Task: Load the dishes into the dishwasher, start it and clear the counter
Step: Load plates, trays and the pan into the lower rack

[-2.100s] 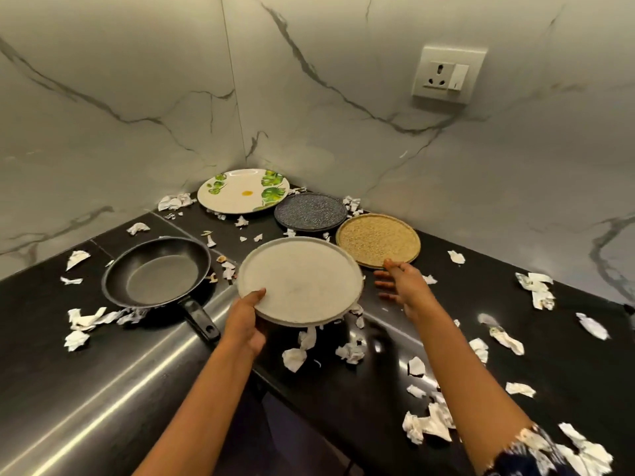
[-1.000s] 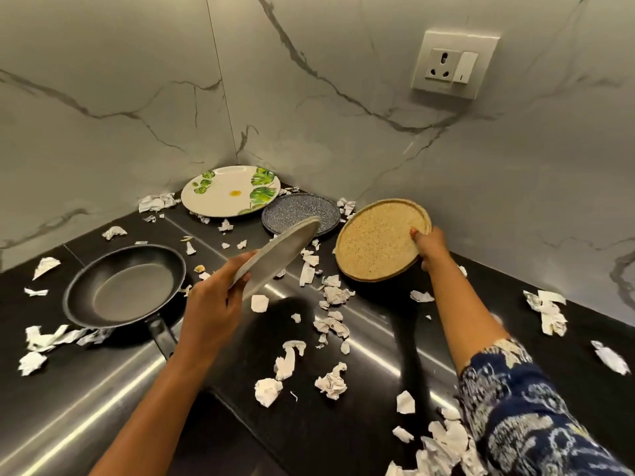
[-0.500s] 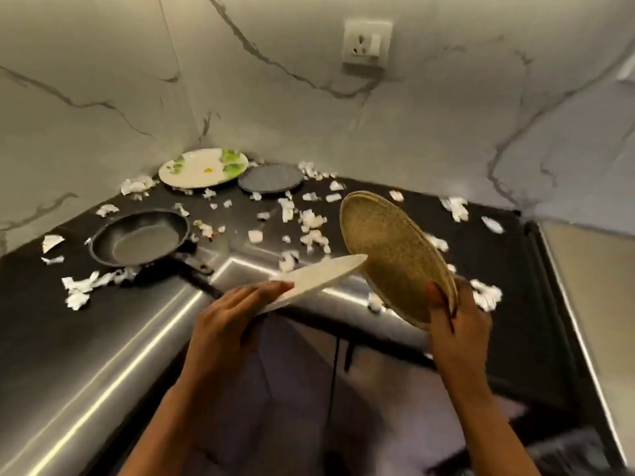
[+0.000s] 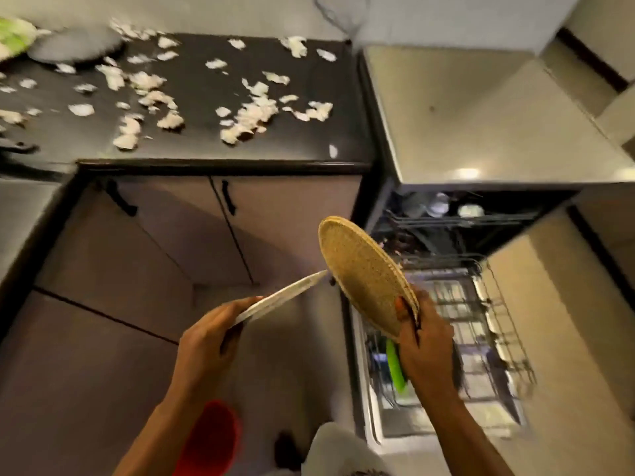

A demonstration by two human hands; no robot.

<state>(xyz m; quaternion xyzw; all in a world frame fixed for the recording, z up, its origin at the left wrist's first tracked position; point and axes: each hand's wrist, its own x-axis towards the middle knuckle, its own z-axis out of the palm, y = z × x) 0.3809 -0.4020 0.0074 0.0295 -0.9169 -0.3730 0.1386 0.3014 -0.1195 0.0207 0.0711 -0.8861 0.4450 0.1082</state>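
My left hand (image 4: 209,341) grips a white plate (image 4: 281,296) by its near edge, seen almost edge-on over the floor. My right hand (image 4: 424,341) grips a tan speckled plate (image 4: 360,273) at its lower rim, tilted up over the left side of the open dishwasher. The dishwasher (image 4: 481,214) stands open at the right, with its lower wire rack (image 4: 501,324) pulled out and a green item (image 4: 395,371) standing in it. A grey plate (image 4: 75,46) and a leaf-patterned plate (image 4: 13,36) lie blurred on the black counter (image 4: 199,146) at the top left.
Several torn scraps of white paper (image 4: 254,111) litter the counter. A pan handle (image 4: 17,146) shows at the left edge. Cabinet doors (image 4: 165,235) with black handles stand below the counter. A red bucket (image 4: 209,438) sits on the floor near my feet.
I have turned right and looked down, away from the counter. Both hands carried their plates from above the counter edge toward the open dishwasher, which has come into view.
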